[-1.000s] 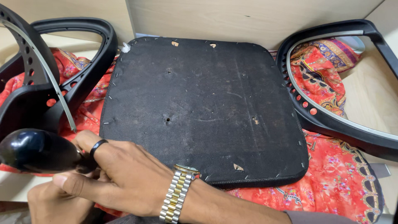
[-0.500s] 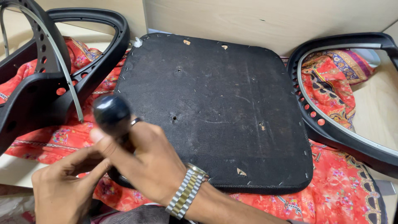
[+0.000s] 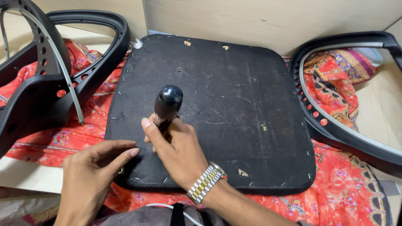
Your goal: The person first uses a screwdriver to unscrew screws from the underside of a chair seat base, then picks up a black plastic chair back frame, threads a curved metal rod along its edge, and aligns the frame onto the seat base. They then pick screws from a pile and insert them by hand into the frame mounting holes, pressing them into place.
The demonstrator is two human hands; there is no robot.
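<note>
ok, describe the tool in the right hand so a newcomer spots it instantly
Start at the big black seat pad lying flat on the red patterned cloth. Near its front-left part, the right hand, with a metal watch, grips a tool. Its glossy, rounded black handle stands out against the matte pad.

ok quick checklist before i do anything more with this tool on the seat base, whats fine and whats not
1. Grip on the tool: right hand is wrapped around the black-handled tool. ok.
2. Tool upright over the seat base: handle points up. ok.
3. Tool tip seated: hidden under the hand. cannot tell.
4. Left hand steadying: rests on the base's front edge, fingers close to the tool. not ok.
5. Base support: lies flat on the red patterned cloth. ok.
6. Chair frames off the base: ok.
</note>
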